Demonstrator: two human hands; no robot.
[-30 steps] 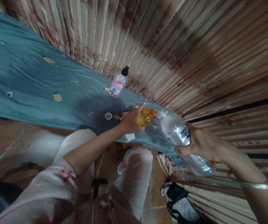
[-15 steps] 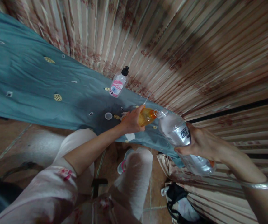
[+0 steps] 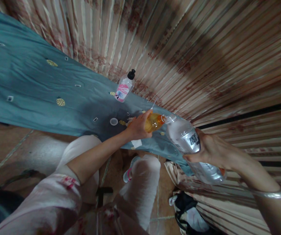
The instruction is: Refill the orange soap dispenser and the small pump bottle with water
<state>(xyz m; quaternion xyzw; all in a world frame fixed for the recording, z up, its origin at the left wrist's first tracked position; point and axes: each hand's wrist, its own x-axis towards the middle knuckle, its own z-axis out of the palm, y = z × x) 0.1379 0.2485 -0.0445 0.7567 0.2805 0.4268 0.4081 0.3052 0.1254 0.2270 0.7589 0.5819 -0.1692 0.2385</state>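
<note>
My left hand (image 3: 139, 126) is wrapped round a small bottle of orange liquid (image 3: 155, 122), tilted on its side with its neck to the right. In my right hand (image 3: 210, 147) is a large clear plastic bottle (image 3: 183, 133) with a silver label, tipped so that its mouth points up and left. The two bottle mouths meet, or nearly so; I cannot tell whether they touch. Some orange shows near the large bottle's base. Behind my left hand, a thin white stick-like piece (image 3: 153, 105) pokes out, and part of the small bottle is hidden by my fingers.
A clear pump bottle (image 3: 124, 87) with a black top and pink label stands on the teal cloth (image 3: 37, 85). Near my left wrist are a small round white cap (image 3: 114, 121) and a white paper piece (image 3: 136, 143). A pleated curtain (image 3: 155, 49) borders the cloth's far side. A dark bag (image 3: 186, 209) lies below.
</note>
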